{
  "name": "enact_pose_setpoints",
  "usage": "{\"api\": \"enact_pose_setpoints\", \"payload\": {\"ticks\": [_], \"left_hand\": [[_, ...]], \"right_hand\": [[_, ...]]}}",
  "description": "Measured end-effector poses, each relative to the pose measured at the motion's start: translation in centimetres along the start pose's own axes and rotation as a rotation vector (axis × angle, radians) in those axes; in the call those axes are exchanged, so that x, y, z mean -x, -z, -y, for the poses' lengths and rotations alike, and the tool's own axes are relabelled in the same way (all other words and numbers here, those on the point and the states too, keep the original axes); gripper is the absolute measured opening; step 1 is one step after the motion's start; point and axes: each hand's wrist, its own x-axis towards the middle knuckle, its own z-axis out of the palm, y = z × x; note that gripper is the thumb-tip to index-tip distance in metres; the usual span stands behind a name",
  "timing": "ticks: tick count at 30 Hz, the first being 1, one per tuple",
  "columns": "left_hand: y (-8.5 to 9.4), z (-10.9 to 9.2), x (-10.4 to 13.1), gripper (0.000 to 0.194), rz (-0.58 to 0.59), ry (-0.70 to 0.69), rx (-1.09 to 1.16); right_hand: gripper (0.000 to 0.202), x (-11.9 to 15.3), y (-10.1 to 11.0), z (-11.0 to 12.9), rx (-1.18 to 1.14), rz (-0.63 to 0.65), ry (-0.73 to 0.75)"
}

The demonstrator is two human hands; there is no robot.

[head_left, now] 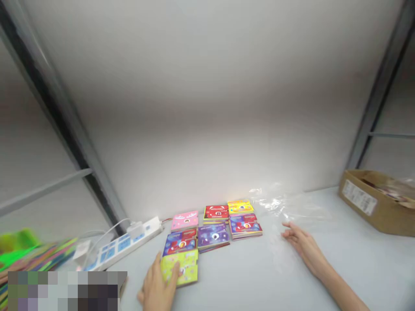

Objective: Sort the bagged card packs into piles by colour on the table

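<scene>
My left hand [158, 283] is at a yellow-green booklet [186, 265], at the near end of the left column of small colorful booklets. The thumb lies over its cover and the other fingers are along its left edge. Beyond it sit a blue-and-red booklet [180, 242] and a pink one [184, 221]. To the right are a purple stack [214, 236], a red stack [216, 212], a yellow one [240, 206] and another blue-and-red stack [245, 225]. My right hand [301, 244] hovers open, fingers loosely stretched, close to a clear plastic bag [279, 203].
On the left, a white power strip [129, 244] with plugs and cables runs along the table. Blurred colorful stacked items [42, 257] stand at the far left. At the right is an open cardboard box [372, 201] with plastic-wrapped contents. A white wall panel [214, 108] rises behind.
</scene>
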Motion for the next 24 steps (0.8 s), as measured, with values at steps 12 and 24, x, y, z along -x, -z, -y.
{"api": "enact_pose_setpoints", "payload": {"ticks": [12,24], "left_hand": [[0.1,-0.3,0.6,0.055,0.029,-0.043,-0.041],[0.0,-0.5,0.6,0.06,0.035,-0.051,-0.072]], "right_hand": [[0.029,-0.1,1.0,-0.1,-0.009,-0.031,0.013],[0.043,0.6,1.0,0.5,0.036,-0.001,-0.068]]}}
